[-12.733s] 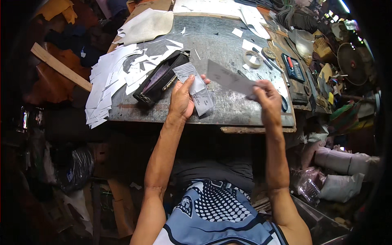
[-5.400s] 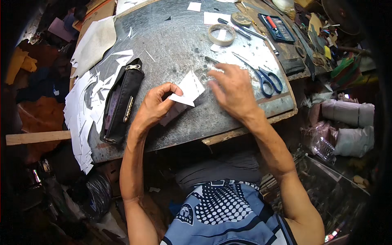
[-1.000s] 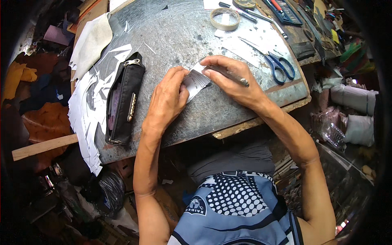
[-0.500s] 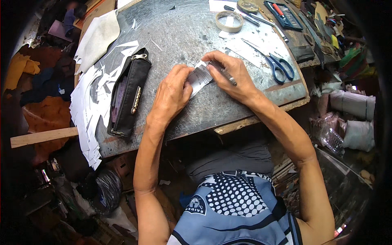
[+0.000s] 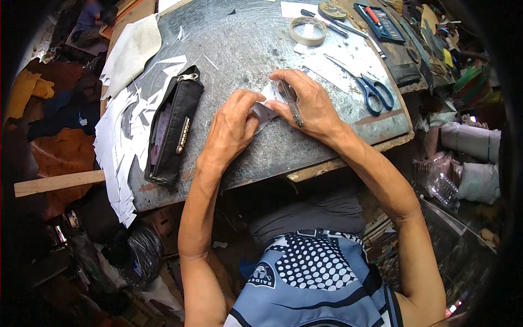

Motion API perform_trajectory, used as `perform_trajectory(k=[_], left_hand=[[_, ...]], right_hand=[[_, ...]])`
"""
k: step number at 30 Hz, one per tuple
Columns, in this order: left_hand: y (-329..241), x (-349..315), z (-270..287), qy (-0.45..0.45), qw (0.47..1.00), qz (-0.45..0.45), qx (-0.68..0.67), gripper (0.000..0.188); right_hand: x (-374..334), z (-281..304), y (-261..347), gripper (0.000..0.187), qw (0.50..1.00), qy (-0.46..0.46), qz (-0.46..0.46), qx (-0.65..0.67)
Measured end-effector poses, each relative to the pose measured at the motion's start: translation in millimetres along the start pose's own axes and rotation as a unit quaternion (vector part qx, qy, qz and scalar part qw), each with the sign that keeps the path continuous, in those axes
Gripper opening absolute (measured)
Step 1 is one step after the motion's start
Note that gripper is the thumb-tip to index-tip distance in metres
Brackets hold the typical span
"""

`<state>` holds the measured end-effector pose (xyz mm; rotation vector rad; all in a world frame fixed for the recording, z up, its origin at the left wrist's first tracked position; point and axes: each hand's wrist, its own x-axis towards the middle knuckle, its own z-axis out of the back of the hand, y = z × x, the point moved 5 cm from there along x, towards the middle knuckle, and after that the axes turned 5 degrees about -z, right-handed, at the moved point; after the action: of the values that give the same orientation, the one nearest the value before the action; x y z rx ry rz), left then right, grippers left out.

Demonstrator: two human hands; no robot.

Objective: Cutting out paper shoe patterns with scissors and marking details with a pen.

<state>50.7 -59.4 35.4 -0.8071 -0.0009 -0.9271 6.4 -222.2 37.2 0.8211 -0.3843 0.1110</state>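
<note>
Between my two hands is a small white piece of paper (image 5: 263,114), bent and partly covered by my fingers. My left hand (image 5: 231,124) pinches its left side between thumb and fingers. On the other side, the thumb and fingertips of my right hand (image 5: 313,106) close on the paper's edge. The same hand keeps a dark, partly clear pen (image 5: 291,102) tucked in its fingers, slanting down toward the wrist. A black zip pouch (image 5: 182,117) lies partly unzipped, left of my left hand. Blue-handled scissors (image 5: 376,96) rest to the right of my right hand.
The metal-topped worktable (image 5: 234,60) carries white paper scraps (image 5: 117,144) along its left edge. A roll of tape (image 5: 308,31), several pens and a tool case (image 5: 379,22) sit at the far right. Another person (image 5: 90,22) is at the far left. Wrapped bundles (image 5: 469,143) stand at right.
The paper has turned and folded between my fingers, showing less of its printed face. The pen in my right hand has swung to a steeper slant. Both hands stay in nearly the same place.
</note>
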Motion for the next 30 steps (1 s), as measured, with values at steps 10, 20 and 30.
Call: perform_trajectory(k=[10,20,30], left_hand=[[2.5,-3.5,-1.7,0.012,1.0,0.022,0.004,0.03],[3.9,-2.1,-2.4,0.013,1.0,-0.016,-0.001,0.031],[2.8,-0.6,-2.4,0.006,1.0,-0.022,0.0,0.031]], right_hand=[[6.5,6.4,-17.6,0.027,0.969,0.041,-0.107,0.219],[7.5,-10.2,-23.0,0.026,0.977,0.058,-0.134,0.153],[5.8,-10.3,-24.1,0.026,0.972,0.068,-0.16,0.155]])
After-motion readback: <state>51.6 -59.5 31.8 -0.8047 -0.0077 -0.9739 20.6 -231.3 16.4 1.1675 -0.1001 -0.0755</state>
